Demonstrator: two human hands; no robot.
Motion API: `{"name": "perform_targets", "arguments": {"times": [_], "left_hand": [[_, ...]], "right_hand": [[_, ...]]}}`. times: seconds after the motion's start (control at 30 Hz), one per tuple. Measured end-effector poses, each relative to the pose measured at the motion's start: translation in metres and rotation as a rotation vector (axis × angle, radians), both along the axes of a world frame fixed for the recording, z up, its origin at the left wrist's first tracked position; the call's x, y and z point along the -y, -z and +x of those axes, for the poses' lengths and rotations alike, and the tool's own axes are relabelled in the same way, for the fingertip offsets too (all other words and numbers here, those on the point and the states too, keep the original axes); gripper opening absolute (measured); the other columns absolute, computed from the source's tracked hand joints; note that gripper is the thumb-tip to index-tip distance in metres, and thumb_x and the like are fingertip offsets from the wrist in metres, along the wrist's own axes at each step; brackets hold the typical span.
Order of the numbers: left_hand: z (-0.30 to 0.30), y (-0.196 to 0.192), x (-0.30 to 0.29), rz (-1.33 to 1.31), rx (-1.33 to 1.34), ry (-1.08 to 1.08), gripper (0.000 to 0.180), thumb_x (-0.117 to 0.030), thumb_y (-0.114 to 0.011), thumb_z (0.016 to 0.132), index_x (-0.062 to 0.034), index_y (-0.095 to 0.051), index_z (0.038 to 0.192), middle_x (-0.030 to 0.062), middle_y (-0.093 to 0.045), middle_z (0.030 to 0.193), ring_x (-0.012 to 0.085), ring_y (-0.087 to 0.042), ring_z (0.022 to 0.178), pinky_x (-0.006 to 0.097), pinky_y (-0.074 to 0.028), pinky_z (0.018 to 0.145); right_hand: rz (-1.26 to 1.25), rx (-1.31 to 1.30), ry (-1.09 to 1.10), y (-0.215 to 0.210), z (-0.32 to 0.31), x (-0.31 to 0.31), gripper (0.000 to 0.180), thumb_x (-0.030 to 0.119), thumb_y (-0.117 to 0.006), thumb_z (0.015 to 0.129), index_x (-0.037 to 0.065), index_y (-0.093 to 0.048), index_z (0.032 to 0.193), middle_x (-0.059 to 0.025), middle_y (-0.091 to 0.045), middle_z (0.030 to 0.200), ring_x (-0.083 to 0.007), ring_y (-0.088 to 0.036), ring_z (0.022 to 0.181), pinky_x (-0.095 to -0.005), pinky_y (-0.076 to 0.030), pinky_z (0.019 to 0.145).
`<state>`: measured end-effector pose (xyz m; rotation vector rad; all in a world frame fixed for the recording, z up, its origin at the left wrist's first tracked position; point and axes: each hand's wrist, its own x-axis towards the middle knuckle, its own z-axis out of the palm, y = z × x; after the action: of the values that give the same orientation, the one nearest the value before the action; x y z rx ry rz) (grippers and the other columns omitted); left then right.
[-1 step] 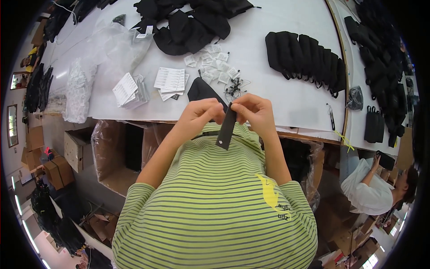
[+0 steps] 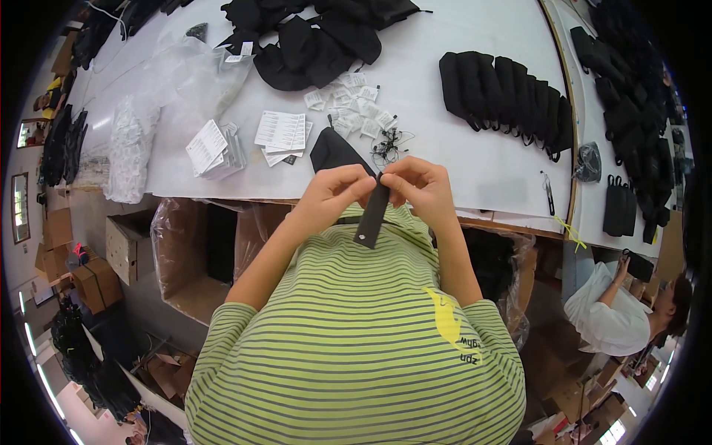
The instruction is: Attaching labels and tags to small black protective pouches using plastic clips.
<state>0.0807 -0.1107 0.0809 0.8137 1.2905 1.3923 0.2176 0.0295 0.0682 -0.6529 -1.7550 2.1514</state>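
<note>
Left hand (image 2: 331,194) and right hand (image 2: 419,187) raised together just off the near edge of the white counter (image 2: 475,156), fingertips of both pinched on the top end of a narrow black strap (image 2: 371,215) — hanging tilted down toward the striped shirt, a small metal snap at its lower end. Fingers curled tight, neither hand spread. Just beyond the hands, on the counter, a black pouch (image 2: 334,152) beside a tangle of thin black cords (image 2: 387,144). Farther in, a scatter of small white tags (image 2: 352,104); to the left, two stacks of white printed cards (image 2: 282,133) and a fanned white bundle (image 2: 211,148). Clear plastic bags (image 2: 178,78) heaped at the counter's left end, one more draped over the left edge. Row of black pouches (image 2: 504,93) upright in a line at right, a loose pile of black fabric (image 2: 311,37) at the far side. Bare white surface open between the hands and that row — under the near edge, plastic-lined cardboard boxes (image 2: 193,252). Another person (image 2: 615,311) in white at lower right, well apart.
</note>
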Motion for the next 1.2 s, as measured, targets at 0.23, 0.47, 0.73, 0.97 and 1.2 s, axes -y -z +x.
{"name": "perform_targets", "arguments": {"times": [0.23, 0.47, 0.73, 0.97, 1.2], "left_hand": [[0.016, 0.006, -0.002, -0.027, 0.069, -0.122, 0.009, -0.009, -0.055, 0.093, -0.0012, -0.056, 0.097, 0.0022, -0.059, 0.091, 0.0073, -0.057, 0.082, 0.023, -0.047, 0.074], [0.017, 0.007, -0.002, 0.001, -0.015, -0.070, 0.008, -0.004, -0.053, 0.092, -0.0009, -0.053, 0.099, 0.0021, -0.056, 0.087, 0.0075, -0.056, 0.079, 0.021, -0.046, 0.071], [0.015, 0.036, -0.040, 0.098, -0.160, -0.281, 0.007, -0.007, -0.054, 0.091, -0.0002, -0.052, 0.092, 0.0027, -0.053, 0.080, 0.0078, -0.054, 0.066, 0.021, -0.044, 0.059], [0.003, 0.137, -0.038, -0.084, -0.905, 0.285, 0.025, -0.011, -0.067, 0.076, -0.0107, -0.064, 0.101, 0.0123, -0.057, 0.109, 0.0224, -0.053, 0.100, 0.033, -0.044, 0.082], [-0.005, 0.138, -0.048, -0.177, -0.855, 0.436, 0.016, -0.010, -0.068, 0.073, -0.0078, -0.057, 0.084, 0.0095, -0.056, 0.105, 0.0291, -0.052, 0.099, 0.038, -0.044, 0.082]], "right_hand": [[-0.173, 0.049, -0.115, 0.001, 0.009, -0.006, 0.011, 0.005, -0.069, 0.082, -0.002, -0.062, 0.086, -0.0067, -0.064, 0.067, -0.0101, -0.061, 0.057, -0.0219, -0.051, 0.052], [-0.296, 0.037, -0.185, 0.007, 0.010, -0.008, 0.013, 0.010, -0.067, 0.085, -0.002, -0.061, 0.084, -0.0096, -0.064, 0.066, -0.0139, -0.064, 0.058, -0.0239, -0.052, 0.053], [-0.372, 0.075, -0.170, 0.012, 0.016, -0.027, 0.018, 0.016, -0.061, 0.087, -0.002, -0.061, 0.084, -0.0094, -0.062, 0.062, -0.0133, -0.059, 0.050, -0.0218, -0.047, 0.049], [-0.135, 0.160, 0.106, 0.021, 0.046, -0.055, 0.015, 0.013, -0.062, 0.087, -0.002, -0.065, 0.088, -0.0061, -0.060, 0.061, -0.0094, -0.055, 0.049, -0.0202, -0.043, 0.047], [0.024, 0.294, 0.159, 0.031, 0.059, -0.058, 0.016, 0.015, -0.065, 0.085, 0.000, -0.066, 0.087, -0.0032, -0.058, 0.058, -0.0070, -0.052, 0.048, -0.0191, -0.039, 0.046]]}}
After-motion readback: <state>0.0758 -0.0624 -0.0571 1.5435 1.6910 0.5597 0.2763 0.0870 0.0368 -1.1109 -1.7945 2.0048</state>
